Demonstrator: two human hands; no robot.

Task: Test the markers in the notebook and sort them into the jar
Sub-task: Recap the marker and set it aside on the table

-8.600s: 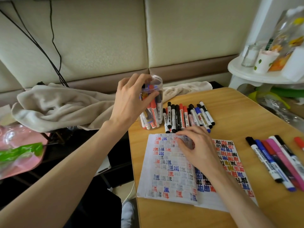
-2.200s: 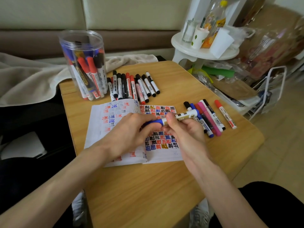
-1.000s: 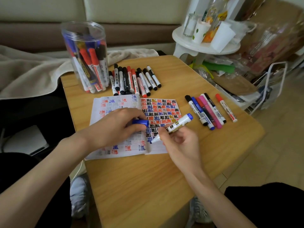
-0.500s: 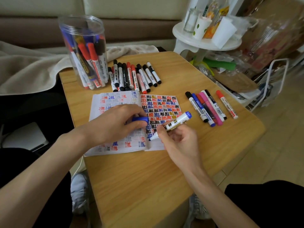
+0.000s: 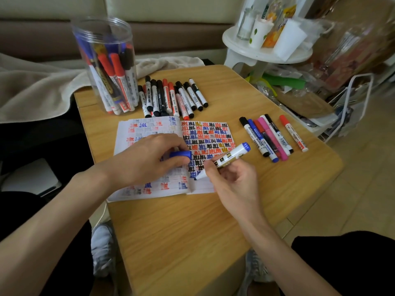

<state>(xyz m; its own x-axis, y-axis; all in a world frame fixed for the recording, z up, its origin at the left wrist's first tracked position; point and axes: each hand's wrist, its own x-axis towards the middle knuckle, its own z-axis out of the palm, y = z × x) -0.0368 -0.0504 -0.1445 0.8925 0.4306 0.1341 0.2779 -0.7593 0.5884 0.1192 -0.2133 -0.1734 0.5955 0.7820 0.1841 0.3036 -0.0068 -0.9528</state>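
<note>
A small wooden table (image 5: 192,231) stands in front of a cream sofa, with a beige blanket (image 5: 32,90) lying past its 10 o'clock corner. At the table's centre lies the open notebook (image 5: 205,133), its right page crowded with red, blue, black and yellow test marks. The right hand (image 5: 235,180) holds an uncapped blue marker (image 5: 233,153) in a writing grip, fingers (image 5: 215,167) curled round the barrel, tip touching the page near the fold. The left hand (image 5: 145,159) rests on the left page, its fingers (image 5: 177,162) pinching the blue cap (image 5: 181,155).

At 11 o'clock from the notebook stands the clear jar (image 5: 106,67), partly filled with upright markers. A row of markers (image 5: 171,97) lies at 12 o'clock, just beside the jar. A second group of markers (image 5: 269,135) lies at 3 o'clock. Beyond the table, at 1 o'clock, a white stool (image 5: 265,52) carries cups and bottles.
</note>
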